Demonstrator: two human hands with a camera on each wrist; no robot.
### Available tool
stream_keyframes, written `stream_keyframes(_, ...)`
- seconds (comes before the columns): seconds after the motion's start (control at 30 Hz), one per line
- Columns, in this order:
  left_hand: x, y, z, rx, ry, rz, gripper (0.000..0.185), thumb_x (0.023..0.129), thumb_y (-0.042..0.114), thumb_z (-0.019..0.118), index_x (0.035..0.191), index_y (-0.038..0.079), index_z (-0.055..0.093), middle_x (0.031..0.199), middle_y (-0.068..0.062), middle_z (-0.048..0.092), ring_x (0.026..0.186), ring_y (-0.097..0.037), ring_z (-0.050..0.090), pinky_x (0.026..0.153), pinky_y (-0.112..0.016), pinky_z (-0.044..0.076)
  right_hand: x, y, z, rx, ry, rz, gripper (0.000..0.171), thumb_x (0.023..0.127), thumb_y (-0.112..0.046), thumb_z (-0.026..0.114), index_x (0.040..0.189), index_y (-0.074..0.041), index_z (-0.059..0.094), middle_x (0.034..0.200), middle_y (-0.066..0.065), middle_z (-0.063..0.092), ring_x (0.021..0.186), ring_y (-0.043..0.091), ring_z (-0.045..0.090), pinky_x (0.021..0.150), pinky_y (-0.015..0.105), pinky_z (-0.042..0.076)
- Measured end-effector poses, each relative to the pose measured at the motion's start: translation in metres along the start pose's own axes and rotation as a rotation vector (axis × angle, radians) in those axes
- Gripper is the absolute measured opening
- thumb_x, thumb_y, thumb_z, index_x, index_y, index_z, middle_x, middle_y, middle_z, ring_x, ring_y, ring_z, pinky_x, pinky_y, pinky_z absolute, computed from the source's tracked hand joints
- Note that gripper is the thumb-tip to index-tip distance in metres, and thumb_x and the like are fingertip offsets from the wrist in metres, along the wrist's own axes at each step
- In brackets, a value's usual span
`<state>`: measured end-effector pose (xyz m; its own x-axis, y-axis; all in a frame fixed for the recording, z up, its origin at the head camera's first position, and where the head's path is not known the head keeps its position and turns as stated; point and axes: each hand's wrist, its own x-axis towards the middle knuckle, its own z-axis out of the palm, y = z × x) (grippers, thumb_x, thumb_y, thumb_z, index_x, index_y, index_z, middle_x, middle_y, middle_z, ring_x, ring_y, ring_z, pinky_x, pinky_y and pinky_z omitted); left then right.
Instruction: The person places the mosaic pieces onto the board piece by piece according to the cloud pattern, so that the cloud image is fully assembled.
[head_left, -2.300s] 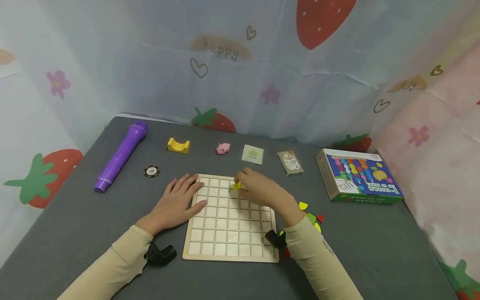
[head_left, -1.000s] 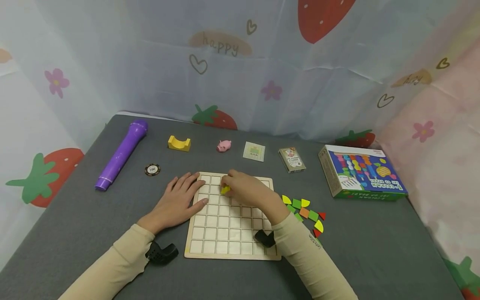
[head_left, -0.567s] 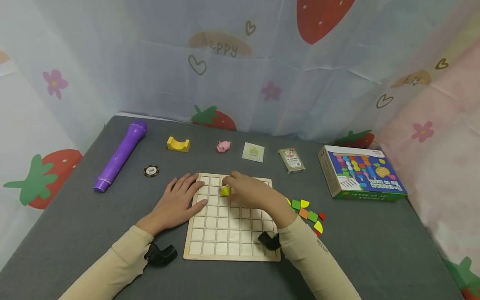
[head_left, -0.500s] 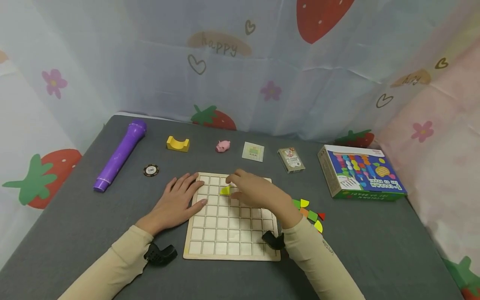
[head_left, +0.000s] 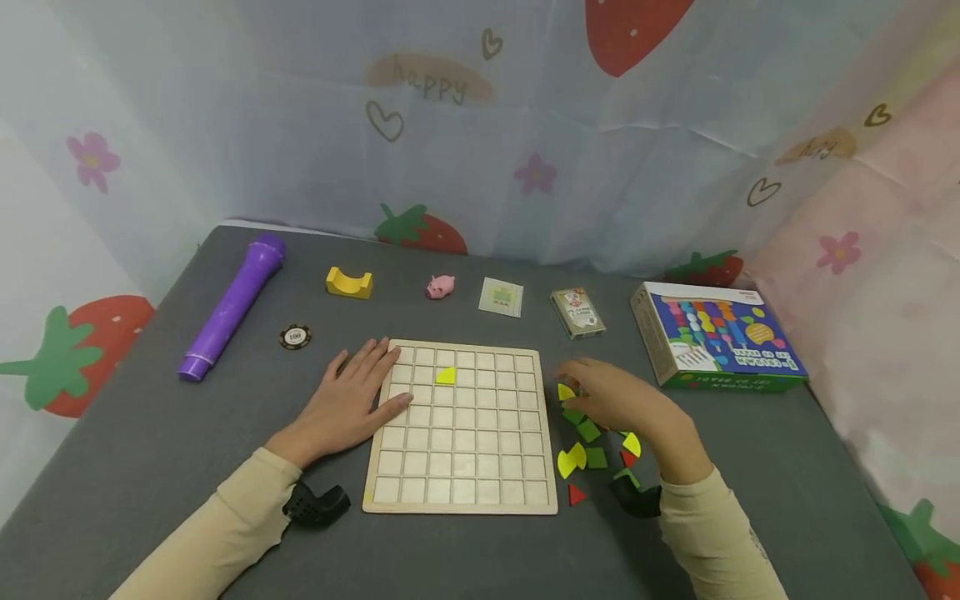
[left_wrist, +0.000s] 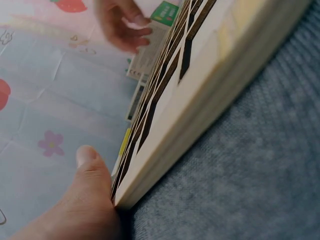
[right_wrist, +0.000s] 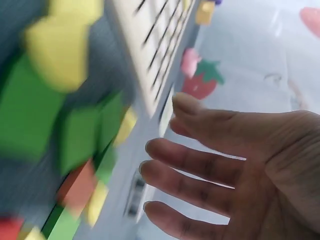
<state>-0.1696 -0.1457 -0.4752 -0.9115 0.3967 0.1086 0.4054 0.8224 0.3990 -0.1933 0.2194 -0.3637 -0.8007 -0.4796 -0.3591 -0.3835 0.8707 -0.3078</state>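
A wooden grid board (head_left: 461,467) lies on the grey table, and one yellow quarter-round piece (head_left: 446,376) sits in a cell near its far left. My left hand (head_left: 351,402) lies flat with straight fingers against the board's left edge (left_wrist: 165,155). My right hand (head_left: 611,398) hovers over a heap of loose coloured pieces (head_left: 592,454) just right of the board. Its fingers (right_wrist: 200,167) are spread and hold nothing. The heap of coloured pieces (right_wrist: 55,120) shows blurred in the right wrist view.
Along the far side stand a purple tube (head_left: 231,307), a poker chip (head_left: 295,337), a yellow arch block (head_left: 348,282), a pink pig (head_left: 440,286), a small card (head_left: 502,297), a card deck (head_left: 577,313) and a colourful box (head_left: 712,346). Printed curtains surround the table.
My right hand let go of the yellow piece on the board and moved right to the heap of pieces. The left hand stayed put.
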Motion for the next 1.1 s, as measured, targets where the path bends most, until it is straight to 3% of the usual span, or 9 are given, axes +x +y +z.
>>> stream_keyframes(0.2,-0.001,0.001,-0.002,-0.012,0.009,0.01,0.067,0.098,0.053,0.043,0.151,0.015,0.03,0.159,-0.013,0.018,0.147,-0.031,0.012,0.114,-0.058,0.005,-0.019,0.028,0.005,0.005,0.027,0.038,0.016,0.091,-0.009,0.063,0.107,-0.006,0.06,0.1,0.007,0.06,0.081,0.016,0.054,0.073,0.037,0.05)
stream_keyframes(0.3,-0.001,0.002,-0.002,-0.028,0.013,0.006,0.063,0.099,0.05,0.042,0.151,0.015,0.031,0.159,-0.013,0.019,0.147,-0.032,0.012,0.114,-0.058,0.004,-0.023,0.034,0.011,-0.033,0.033,0.059,0.013,0.089,-0.008,0.064,0.101,-0.006,0.06,0.094,0.005,0.058,0.078,0.017,0.052,0.072,0.037,0.05)
stream_keyframes(0.43,-0.002,0.002,-0.003,-0.034,0.023,0.01,0.06,0.1,0.047,0.041,0.15,0.014,0.033,0.158,-0.015,0.02,0.147,-0.033,0.013,0.113,-0.059,0.005,-0.025,0.037,0.019,-0.086,0.061,0.067,0.017,0.086,-0.007,0.069,0.101,-0.006,0.061,0.094,0.006,0.058,0.079,0.018,0.053,0.074,0.039,0.051)
stream_keyframes(0.73,-0.001,-0.001,-0.002,-0.007,0.004,0.004,0.063,0.1,0.053,0.037,0.152,0.018,0.03,0.16,-0.011,0.016,0.148,-0.029,0.01,0.114,-0.057,0.003,-0.024,0.042,0.027,-0.081,0.121,0.017,0.01,0.089,-0.008,0.067,0.096,-0.008,0.059,0.091,0.004,0.057,0.075,0.016,0.049,0.07,0.035,0.047)
stream_keyframes(1.1,0.001,-0.001,-0.001,0.001,0.011,0.005,0.064,0.099,0.056,0.038,0.151,0.019,0.032,0.16,-0.011,0.018,0.148,-0.029,0.011,0.114,-0.058,0.005,-0.027,0.042,0.027,-0.093,0.13,-0.002,0.016,0.089,-0.009,0.067,0.104,-0.006,0.061,0.099,0.007,0.059,0.083,0.018,0.056,0.076,0.039,0.052)
